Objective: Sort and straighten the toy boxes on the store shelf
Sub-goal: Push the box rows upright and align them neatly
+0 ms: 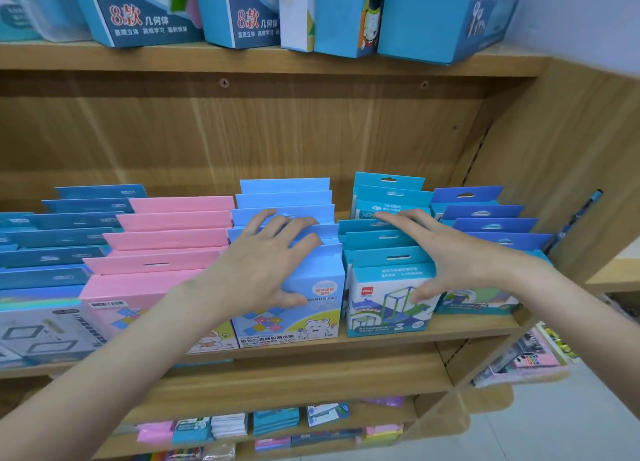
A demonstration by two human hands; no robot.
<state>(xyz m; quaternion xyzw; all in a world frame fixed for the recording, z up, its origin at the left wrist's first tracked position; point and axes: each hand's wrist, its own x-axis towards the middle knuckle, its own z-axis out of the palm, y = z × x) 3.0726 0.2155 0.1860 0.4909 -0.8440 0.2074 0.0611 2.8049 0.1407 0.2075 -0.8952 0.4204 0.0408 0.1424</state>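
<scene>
Rows of toy boxes stand front to back on the middle wooden shelf [381,336]. My left hand [273,259] rests on top of the light blue boxes [287,322], fingers spread over the header cards and thumb on the front box's face. My right hand [440,252] lies on the teal and white boxes [381,308] beside them, fingers spread over the tops, thumb pressed on the front box. A row of pink boxes [166,238] stands to the left, and dark blue boxes [485,218] to the right.
More dark blue boxes [62,238] fill the shelf's left end. Large blue boxes [145,10] stand on the upper shelf. A pencil [578,214] leans against the right side panel. Lower shelves hold small packs [277,422].
</scene>
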